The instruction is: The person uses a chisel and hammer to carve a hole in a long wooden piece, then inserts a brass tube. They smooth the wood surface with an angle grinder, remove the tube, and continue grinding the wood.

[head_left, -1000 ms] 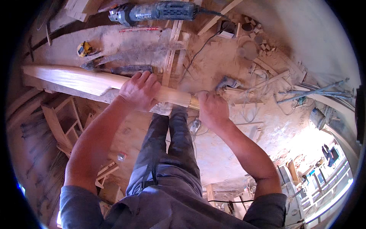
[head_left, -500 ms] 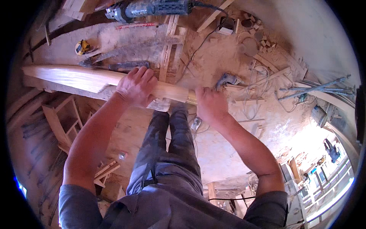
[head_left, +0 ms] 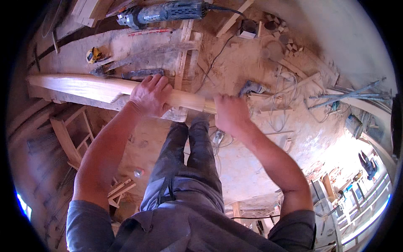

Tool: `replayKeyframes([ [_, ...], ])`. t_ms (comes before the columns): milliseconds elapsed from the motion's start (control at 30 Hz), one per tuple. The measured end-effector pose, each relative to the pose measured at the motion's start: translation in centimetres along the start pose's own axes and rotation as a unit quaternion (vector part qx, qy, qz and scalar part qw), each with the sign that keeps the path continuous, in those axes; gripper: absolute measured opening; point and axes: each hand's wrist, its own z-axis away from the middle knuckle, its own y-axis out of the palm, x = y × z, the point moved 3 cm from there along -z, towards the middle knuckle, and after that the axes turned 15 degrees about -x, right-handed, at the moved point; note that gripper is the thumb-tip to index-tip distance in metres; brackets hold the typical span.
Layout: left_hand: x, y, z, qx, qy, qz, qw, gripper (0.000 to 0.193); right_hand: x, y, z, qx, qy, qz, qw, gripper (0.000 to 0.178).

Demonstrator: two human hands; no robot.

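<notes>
A long pale plank (head_left: pixel 92 87) is held across the upper middle of the frame, above a dusty worktop (head_left: pixel 138 46). It is gripped at mid-length by the left hand (head_left: pixel 150 95), fingers curled over its top, and its right end is clenched in the right hand (head_left: pixel 230 114). A grinder (head_left: pixel 168 11) lies at the top edge. Open floor (head_left: pixel 247 168) is seen right of the legs.

Warm, dusty daylight — glare at lower right, strong fisheye bending, dark rim.
</notes>
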Motion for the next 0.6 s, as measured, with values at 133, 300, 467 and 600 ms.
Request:
replayKeyframes([
  [133, 0.2, 0.2, -0.1, 0.0, 0.01, -0.003, 1.0, 0.044, 0.3, 1.1, -0.7, 0.095, 0.047, 0.034, 0.994, 0.024],
  [300, 0.4, 0.5, 0.1, -0.004, 0.017, -0.001, 1.0, 0.046, -1.2, -0.2, -3.6, 0.369, 0.092, -0.065, 0.923, 0.026],
  [467, 0.3, 0.2, 0.1, -0.004, 0.008, -0.005, 1.0, 0.045, 0.5, -0.2, -0.8, 0.111, 0.035, 0.013, 0.993, 0.024],
  [600, 0.3, 0.5, 0.2, -0.027, 0.015, -0.003, 1.0, 0.044, 1.4, 1.0, 0.1, -0.027, 0.026, 0.066, 0.997, 0.022],
])
